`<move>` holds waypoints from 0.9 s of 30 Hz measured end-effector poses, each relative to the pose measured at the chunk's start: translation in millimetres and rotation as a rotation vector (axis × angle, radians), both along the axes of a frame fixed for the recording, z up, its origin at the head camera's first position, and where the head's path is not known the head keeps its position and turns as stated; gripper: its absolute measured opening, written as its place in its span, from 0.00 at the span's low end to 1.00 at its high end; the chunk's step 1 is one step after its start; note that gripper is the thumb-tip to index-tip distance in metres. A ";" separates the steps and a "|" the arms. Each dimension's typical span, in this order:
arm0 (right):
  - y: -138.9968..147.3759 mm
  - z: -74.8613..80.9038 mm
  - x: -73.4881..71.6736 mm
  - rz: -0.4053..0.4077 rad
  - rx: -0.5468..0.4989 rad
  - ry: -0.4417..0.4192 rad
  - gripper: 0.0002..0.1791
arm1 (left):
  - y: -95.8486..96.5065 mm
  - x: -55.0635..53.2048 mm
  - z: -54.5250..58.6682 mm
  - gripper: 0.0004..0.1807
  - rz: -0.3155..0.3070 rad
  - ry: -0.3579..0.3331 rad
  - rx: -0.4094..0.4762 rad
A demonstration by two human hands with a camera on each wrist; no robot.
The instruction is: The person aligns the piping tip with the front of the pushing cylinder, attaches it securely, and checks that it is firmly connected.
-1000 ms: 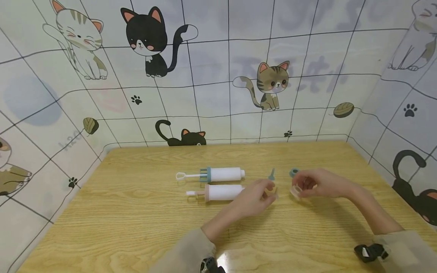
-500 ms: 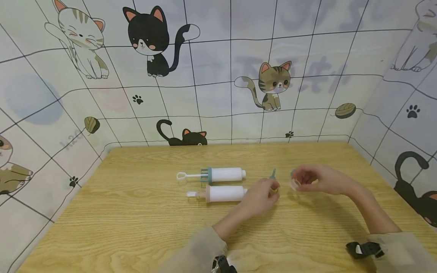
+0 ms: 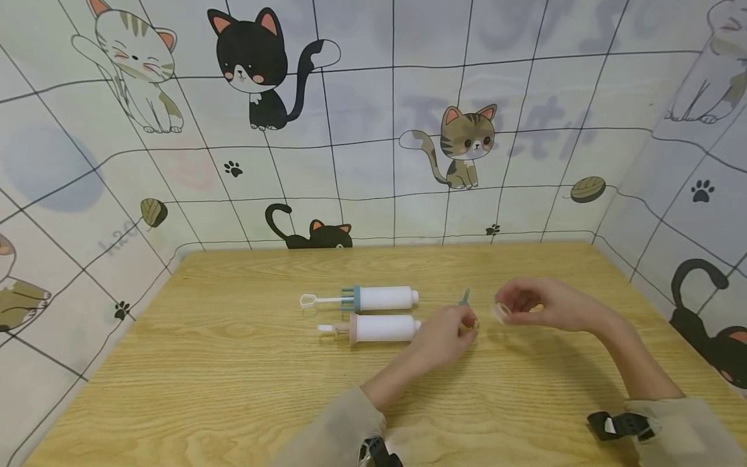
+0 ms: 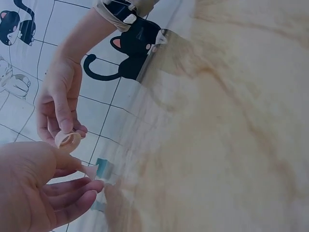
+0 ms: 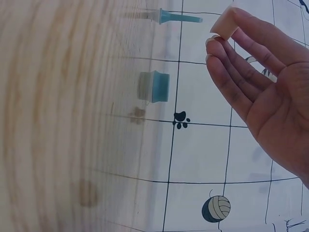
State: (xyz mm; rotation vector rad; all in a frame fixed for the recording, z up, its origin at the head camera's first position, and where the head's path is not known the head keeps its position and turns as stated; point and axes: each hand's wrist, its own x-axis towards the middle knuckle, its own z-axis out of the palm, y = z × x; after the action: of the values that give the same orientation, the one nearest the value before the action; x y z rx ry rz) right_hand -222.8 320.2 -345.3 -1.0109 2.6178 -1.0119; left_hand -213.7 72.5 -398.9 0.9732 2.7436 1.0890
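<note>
At a bench (image 3: 233, 389), a person's left hand (image 3: 446, 335) pinches a pale nozzle (image 4: 91, 171), a pink-collared tube (image 3: 385, 329) at its nine o'clock; at two, the right hand (image 3: 543, 305) grasps a pale ring (image 5: 226, 24). Beyond, at one, stands a teal nozzle (image 5: 176, 18).

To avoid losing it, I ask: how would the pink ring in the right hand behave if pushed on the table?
The pink ring would probably roll on its edge, since its outline is round. It is likely light, as its middle is hollow. It seems stiff: the fingers hold it without visible bending.
</note>
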 end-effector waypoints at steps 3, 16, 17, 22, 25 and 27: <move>0.0 -0.2 0.1 -0.009 0.006 -0.011 0.15 | -1.3 2.5 4.9 0.03 -0.013 -0.021 0.016; -5.2 2.3 4.0 -0.009 -0.033 0.024 0.11 | -11.4 6.1 15.6 0.02 -0.094 -0.051 0.149; -6.0 2.5 4.5 -0.013 -0.040 0.027 0.11 | -12.8 6.6 16.7 0.02 -0.097 -0.047 0.153; -9.3 3.9 7.0 -0.019 -0.094 0.069 0.11 | -19.8 9.0 21.0 0.02 -0.097 -0.025 0.175; -11.4 5.5 9.1 -0.024 -0.117 0.087 0.12 | -24.1 10.9 24.1 0.03 -0.078 -0.012 0.176; -13.0 6.6 10.6 -0.028 -0.127 0.093 0.12 | -27.0 12.4 26.0 0.04 -0.067 -0.003 0.174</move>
State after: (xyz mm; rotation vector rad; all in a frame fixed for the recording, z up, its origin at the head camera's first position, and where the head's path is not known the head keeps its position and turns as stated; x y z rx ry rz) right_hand -212.2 307.2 -338.7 -1.0763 2.6773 -1.1785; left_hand -201.4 45.5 -372.9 1.0731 2.6275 1.3347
